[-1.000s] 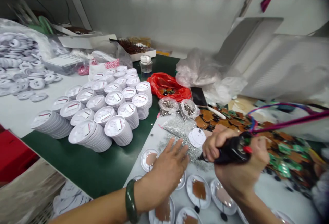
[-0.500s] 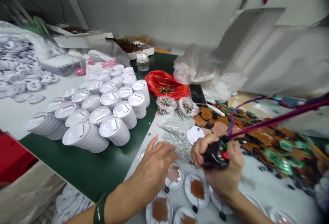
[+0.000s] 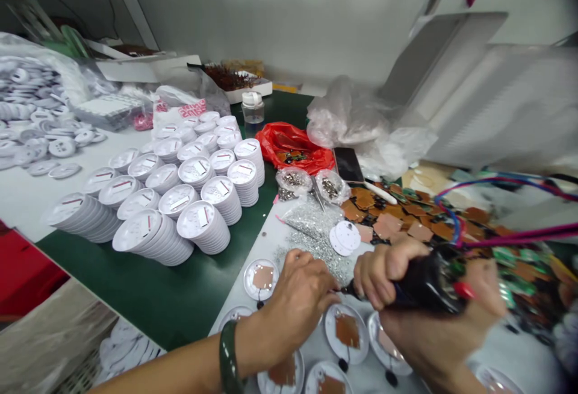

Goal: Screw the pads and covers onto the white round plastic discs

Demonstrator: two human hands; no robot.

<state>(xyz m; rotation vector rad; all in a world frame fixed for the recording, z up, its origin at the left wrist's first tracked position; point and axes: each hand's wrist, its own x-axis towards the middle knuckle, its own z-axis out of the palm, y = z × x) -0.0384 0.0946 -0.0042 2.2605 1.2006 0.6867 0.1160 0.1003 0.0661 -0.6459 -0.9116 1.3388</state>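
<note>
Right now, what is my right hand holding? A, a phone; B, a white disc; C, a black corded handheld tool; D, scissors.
C. Your right hand is wrapped around the black corded handheld tool, with pink and blue cords trailing off to the right.

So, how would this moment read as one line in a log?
Right hand: grips black corded tool | Left hand: fingers curled by tool tip | Below: white discs with brown pads

Left hand [image 3: 298, 303] curled, right hand [image 3: 428, 334] clenched
</note>
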